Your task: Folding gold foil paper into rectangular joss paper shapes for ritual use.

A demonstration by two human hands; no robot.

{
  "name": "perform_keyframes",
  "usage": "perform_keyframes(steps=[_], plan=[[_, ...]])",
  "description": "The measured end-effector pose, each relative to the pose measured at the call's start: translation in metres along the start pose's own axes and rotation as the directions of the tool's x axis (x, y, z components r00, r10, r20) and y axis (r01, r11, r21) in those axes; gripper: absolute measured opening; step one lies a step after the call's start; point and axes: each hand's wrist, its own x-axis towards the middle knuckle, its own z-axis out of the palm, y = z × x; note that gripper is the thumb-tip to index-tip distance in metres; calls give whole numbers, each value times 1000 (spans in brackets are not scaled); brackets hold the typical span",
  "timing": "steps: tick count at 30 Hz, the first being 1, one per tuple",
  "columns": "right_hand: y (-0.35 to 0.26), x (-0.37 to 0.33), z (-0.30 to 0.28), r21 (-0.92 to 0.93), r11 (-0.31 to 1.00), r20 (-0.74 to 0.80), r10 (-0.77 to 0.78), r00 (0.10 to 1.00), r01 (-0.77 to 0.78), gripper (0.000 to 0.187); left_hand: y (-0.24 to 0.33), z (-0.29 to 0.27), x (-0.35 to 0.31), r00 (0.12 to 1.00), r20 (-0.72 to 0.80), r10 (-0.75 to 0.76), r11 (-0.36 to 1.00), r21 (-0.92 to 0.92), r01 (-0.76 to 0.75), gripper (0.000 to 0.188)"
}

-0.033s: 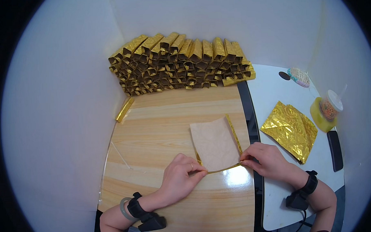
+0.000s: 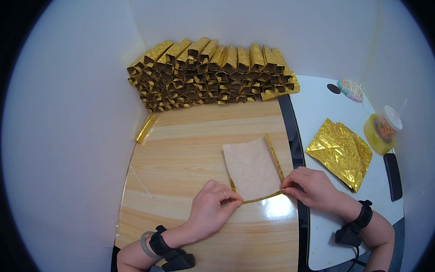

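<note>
A sheet of gold foil paper [image 2: 252, 167] lies on the wooden table with its pale pinkish back facing up. Its right, left and near edges are turned up, so narrow gold strips show along them. At the near left corner, my left hand [image 2: 214, 204] pinches the folded edge between thumb and fingers. My right hand [image 2: 311, 186] does the same at the near right corner, close to the table's right border. Between both hands the near fold runs in a slightly bowed line. The fingertips hide the corners themselves.
Gold paper tubes [image 2: 201, 74] are piled high along the back. One folded gold strip [image 2: 146, 129] leans by the left wall. On the white table [image 2: 321, 228] at right lie stacked gold sheets [image 2: 340, 153], a black phone [image 2: 393, 177] and a lidded cup [image 2: 388, 123] by a yellow container [image 2: 378, 140].
</note>
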Motion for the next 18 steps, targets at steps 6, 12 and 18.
perform_keyframes(steps=[6, 12, 18], plan=[[-3, 1, 3, 24, 998, -12, 50, 999, -50, 10, -1, 1, 3, 997, 1, -80, 996, -46, 80, 9], [-1, 4, 5, -301, 939, -88, -200, 976, 165, 15, 0, 1, 6, 999, 27, -42, 998, -36, 43, 8], [-7, 6, -1, -462, 745, 110, -490, 865, 481, 25, -1, 1, 6, 996, -40, 78, 995, 66, -75, 8]])
